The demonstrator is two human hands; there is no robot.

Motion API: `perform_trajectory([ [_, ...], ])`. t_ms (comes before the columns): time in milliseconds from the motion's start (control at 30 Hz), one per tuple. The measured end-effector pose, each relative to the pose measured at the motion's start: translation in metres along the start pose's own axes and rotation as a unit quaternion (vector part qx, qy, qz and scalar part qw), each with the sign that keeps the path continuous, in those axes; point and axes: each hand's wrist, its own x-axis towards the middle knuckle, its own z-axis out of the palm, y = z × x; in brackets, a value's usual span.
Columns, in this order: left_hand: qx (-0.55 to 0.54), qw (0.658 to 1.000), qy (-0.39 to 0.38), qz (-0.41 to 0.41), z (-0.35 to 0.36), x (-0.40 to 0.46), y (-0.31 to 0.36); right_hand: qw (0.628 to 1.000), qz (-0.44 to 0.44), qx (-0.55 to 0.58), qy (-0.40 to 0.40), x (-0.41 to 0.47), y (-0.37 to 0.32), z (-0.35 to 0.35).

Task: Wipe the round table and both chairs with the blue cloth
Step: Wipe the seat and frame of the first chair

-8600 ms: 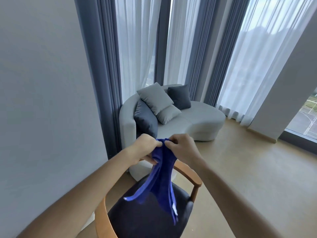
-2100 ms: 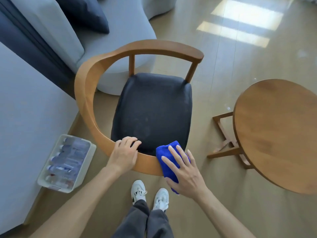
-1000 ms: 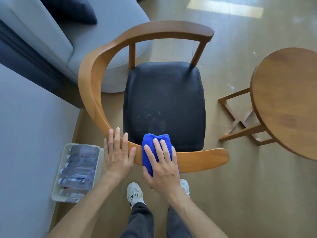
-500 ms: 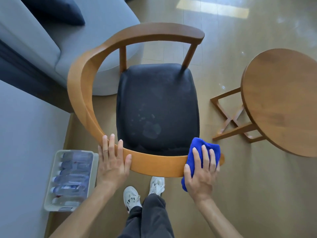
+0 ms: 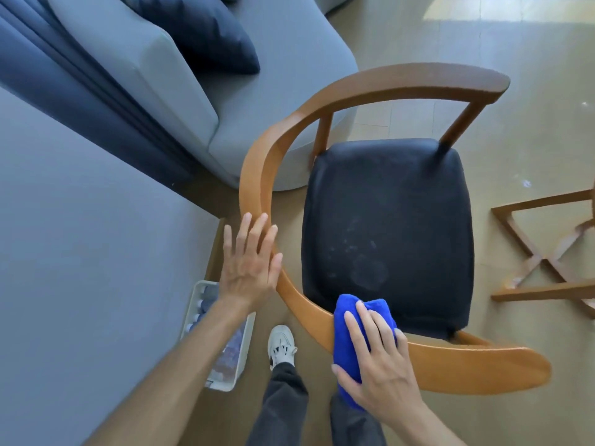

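The folded blue microfibre cloth [image 5: 346, 333] is draped over the near stretch of the curved wooden rail [image 5: 467, 362] of the dark-seated armchair, pressed flat under the straight fingers of the right hand [image 5: 376, 365]. The rail's length is seen running left and right from the cloth. The left hand [image 5: 249, 262], open and nearer the unwiped left curve, is laid against the rail's outer edge.

Bright daylight, sun patch glaring on floor [image 5: 502, 9], wide-angle bending at edges, slight motion blur

tan floor [image 5: 402, 30] w/ chair [image 5: 386, 220], grey sofa [image 5: 289, 59], bottle tray [image 5: 225, 358] on it.
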Motion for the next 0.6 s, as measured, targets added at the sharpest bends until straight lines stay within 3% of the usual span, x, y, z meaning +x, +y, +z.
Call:
perform_trajectory([
  [233, -0.084, 0.996, 0.008, -0.001, 0.009, 0.061, -0.027, 0.998, 0.063, -0.004, 0.030, 0.048, -0.067, 0.022],
  [433, -0.164, 0.985, -0.026, 0.047, 0.006, 0.061, -0.039, 0.977, 0.198, 0.061, 0.056, 0.151, -0.139, 0.026],
  [600, -0.195, 0.979, -0.035, 0.056, 0.001, 0.061, -0.042, 0.974, 0.188, 0.050, 0.114, 0.160, -0.140, 0.031],
])
